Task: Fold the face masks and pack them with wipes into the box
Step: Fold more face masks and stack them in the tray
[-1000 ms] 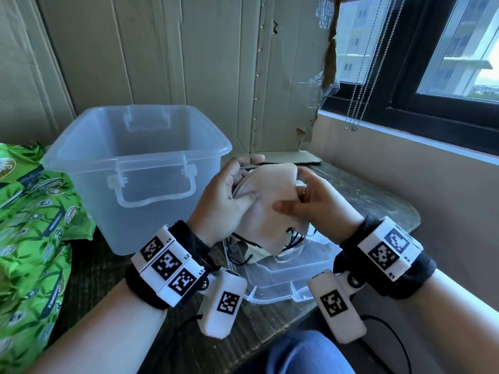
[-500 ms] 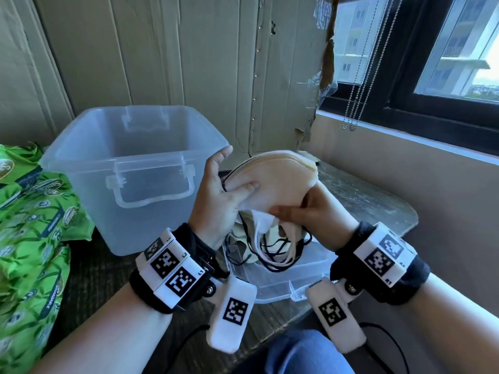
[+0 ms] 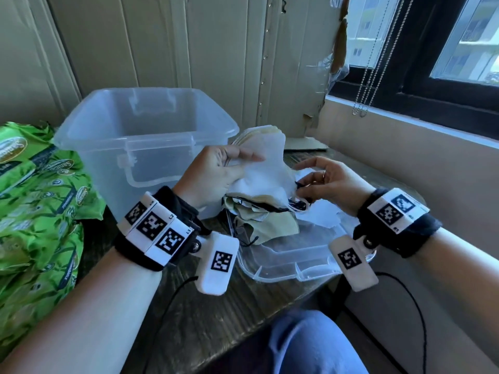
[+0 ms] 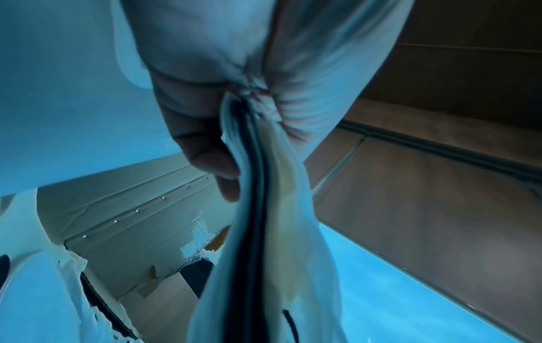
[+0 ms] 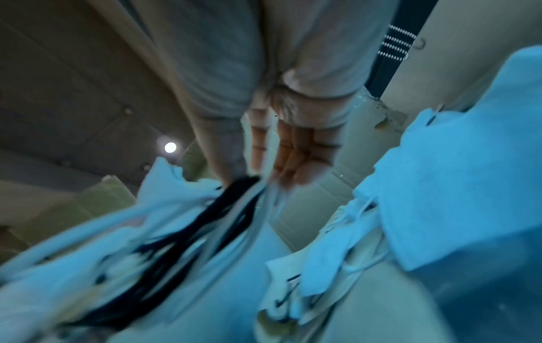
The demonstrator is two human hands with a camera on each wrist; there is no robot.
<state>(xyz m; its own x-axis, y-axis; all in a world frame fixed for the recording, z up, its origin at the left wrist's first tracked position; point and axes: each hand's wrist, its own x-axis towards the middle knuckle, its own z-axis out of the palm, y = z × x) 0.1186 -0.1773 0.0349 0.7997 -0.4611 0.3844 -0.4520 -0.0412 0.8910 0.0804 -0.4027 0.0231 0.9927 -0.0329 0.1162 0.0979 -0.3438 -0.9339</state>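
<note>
The left hand pinches a stack of folded masks beside the empty box, keeping the folds closed; the right hand pinches black ear loops, apparently tidying them; wipes lie at far left

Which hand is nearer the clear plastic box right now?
Left. The left hand, gripping folded masks, is right beside the clear plastic box; the right hand pinches black ear loops farther right.
</note>
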